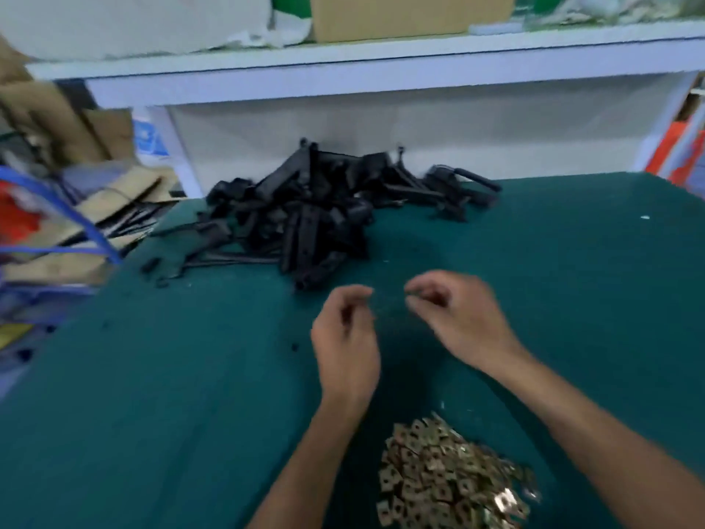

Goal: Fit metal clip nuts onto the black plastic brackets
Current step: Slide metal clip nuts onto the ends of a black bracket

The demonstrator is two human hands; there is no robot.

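A heap of black plastic brackets (316,215) lies at the far middle of the green table (572,280). A pile of brass-coloured metal clip nuts (450,479) sits at the near edge between my forearms. My left hand (345,337) and my right hand (457,318) hover side by side over the green mat, just in front of the bracket heap. Both are blurred, with fingers loosely curled. I see no bracket or clip nut in either hand.
A white shelf unit (381,66) with a cardboard box (404,13) on top stands behind the table. Cardboard pieces and a blue-framed basket (57,215) crowd the left side. Small black scraps (160,276) lie near the heap's left end.
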